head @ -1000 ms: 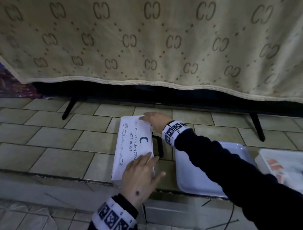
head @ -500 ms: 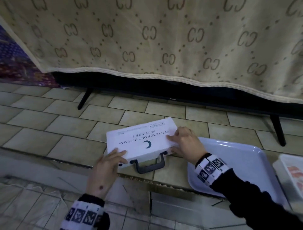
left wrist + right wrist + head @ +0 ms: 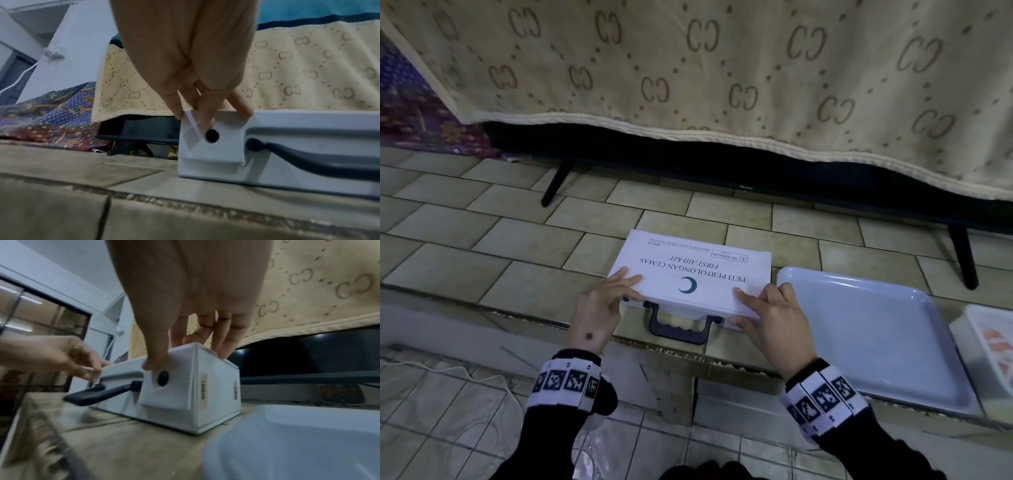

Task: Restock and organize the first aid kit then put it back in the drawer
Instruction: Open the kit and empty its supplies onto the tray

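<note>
The white first aid kit (image 3: 695,274) lies flat and closed on the tiled ledge, its dark handle (image 3: 678,329) facing me. My left hand (image 3: 619,287) grips the kit's front left corner, fingers on the lid and over the corner clasp (image 3: 213,146). My right hand (image 3: 753,305) grips the front right corner, with its fingers on top and its thumb on the clasp (image 3: 164,391) above a black button. In the right wrist view the kit (image 3: 216,394) sits just left of the tray, and my left hand (image 3: 82,363) shows at the far corner.
A pale blue tray (image 3: 876,342) lies right of the kit, and a white container (image 3: 993,346) beyond it. Behind stands a television (image 3: 722,171) on black legs (image 3: 962,253) under a beige patterned cloth (image 3: 722,68). The ledge edge (image 3: 619,339) drops to the tiled floor.
The kit has been turned from lengthwise to crosswise, its handle now facing me. Both hands have shifted to its front corners.
</note>
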A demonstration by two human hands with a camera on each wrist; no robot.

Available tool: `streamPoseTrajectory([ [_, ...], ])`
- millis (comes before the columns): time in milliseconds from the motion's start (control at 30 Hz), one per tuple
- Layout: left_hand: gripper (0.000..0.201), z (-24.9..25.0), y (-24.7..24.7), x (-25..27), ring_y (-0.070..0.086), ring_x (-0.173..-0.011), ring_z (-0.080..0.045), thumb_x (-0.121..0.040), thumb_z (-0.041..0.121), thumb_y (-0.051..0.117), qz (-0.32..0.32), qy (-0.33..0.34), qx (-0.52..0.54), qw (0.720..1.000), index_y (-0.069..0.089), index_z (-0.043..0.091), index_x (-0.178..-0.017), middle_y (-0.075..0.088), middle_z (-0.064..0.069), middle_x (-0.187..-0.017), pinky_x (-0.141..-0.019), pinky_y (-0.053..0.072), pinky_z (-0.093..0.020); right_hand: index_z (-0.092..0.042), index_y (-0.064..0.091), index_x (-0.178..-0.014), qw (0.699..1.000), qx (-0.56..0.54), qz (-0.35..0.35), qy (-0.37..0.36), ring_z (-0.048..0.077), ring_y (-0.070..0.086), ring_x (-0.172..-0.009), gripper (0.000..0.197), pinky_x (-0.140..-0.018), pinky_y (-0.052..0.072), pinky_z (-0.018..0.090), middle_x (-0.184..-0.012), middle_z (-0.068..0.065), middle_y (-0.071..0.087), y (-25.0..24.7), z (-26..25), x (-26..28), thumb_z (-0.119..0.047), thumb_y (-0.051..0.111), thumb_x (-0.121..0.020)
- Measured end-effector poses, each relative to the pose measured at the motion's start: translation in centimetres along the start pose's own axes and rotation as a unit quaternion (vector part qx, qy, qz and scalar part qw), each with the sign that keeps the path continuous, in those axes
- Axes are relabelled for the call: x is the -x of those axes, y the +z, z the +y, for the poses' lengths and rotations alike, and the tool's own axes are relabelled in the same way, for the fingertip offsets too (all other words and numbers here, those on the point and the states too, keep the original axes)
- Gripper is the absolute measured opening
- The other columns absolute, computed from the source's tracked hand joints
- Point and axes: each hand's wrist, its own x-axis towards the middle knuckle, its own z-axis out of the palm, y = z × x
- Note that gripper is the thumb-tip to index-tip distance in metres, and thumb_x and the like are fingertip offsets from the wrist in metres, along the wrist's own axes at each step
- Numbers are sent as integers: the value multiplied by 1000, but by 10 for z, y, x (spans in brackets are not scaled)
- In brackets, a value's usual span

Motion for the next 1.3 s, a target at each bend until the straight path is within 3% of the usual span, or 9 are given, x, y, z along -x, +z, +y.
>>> streamPoseTrajectory([
  [100, 60, 12, -6, 6, 42, -127, -2, -85, -9, 56, -11, -73, 33, 997, 66, 51, -85, 50, 8, -134, -102, 30, -8, -25, 69, -106, 987, -142, 38, 66, 9, 42, -89, 38, -80, 47, 18, -89, -3, 55, -9, 7, 7, -38, 72, -71],
  [200, 36, 8, -6, 16, 43, -125, -14, -90, 13, 59, 90, -240, 134, 957, 54, 22, -124, 44, 4, -136, -102, 35, -30, -33, 62, -91, 905, -327, 91, 255, 15, 59, -88, 13, -80, 42, 5, -87, -10, 59, -23, 3, 24, -26, 69, -83],
  [367, 12, 12, 11, 17, 49, -71, -13, -96, 18, 49, 127, -386, 388, 827, 49, 15, -84, 49, -2, -77, -65, 48, -18, -7, 59, -99, 720, -514, -66, 462, 22, 65, -81, 45, -81, 56, 34, -100, 17, 66, -11, -2, 40, -42, 71, -73],
  [500, 20, 17, 21, 7, 45, -65, -11, -94, 33, 53, 141, -408, 387, 815, 51, 14, -86, 46, -3, -70, -66, 46, -22, 5, 56, -106, 610, -600, -70, 513, 31, 64, -104, 39, -81, 54, 26, -110, 33, 60, -9, -13, 29, -30, 58, -89],
  [667, 39, 15, 29, 0, 60, -87, -21, -87, 42, 61, 168, -412, 382, 810, 58, 6, -101, 61, -12, -90, -78, 49, -26, 5, 55, -114, 555, -647, -23, 522, 24, 65, -102, 46, -78, 56, 21, -108, 22, 66, -8, -19, 21, -34, 57, -89],
  [867, 39, 21, 25, -1, 60, -97, -21, -89, 27, 62, 160, -413, 425, 790, 54, 3, -118, 62, -12, -103, -93, 47, -29, 6, 50, -117, 573, -607, 12, 551, 29, 69, -82, 58, -61, 60, 25, -105, 29, 65, -3, -29, 17, -38, 66, -83],
  [1000, 25, 14, 26, -3, 58, -80, -17, -86, 31, 65, 160, -433, 414, 785, 58, 9, -97, 61, -3, -86, -74, 49, -28, 6, 51, -115, 586, -591, 36, 553, 27, 66, -68, 57, -55, 58, 25, -98, 25, 65, -2, -33, 21, -37, 67, -81],
  [1200, 47, 12, 22, -3, 55, -92, -26, -82, 39, 68, 187, -421, 255, 850, 47, 6, -110, 59, -12, -101, -94, 47, -43, -11, 48, -113, 672, -527, 42, 519, 14, 47, -30, 44, -37, 44, 23, -87, 11, 62, -9, -35, 23, -36, 67, -83],
  [1300, 46, 15, 11, -1, 58, -88, -24, -81, 30, 71, 187, -362, 210, 889, 43, 12, -114, 58, -9, -104, -79, 53, -41, -30, 46, -114, 716, -514, 20, 472, 18, 46, -33, 36, -37, 42, 21, -72, 11, 60, -21, -30, 24, -30, 67, -84],
])
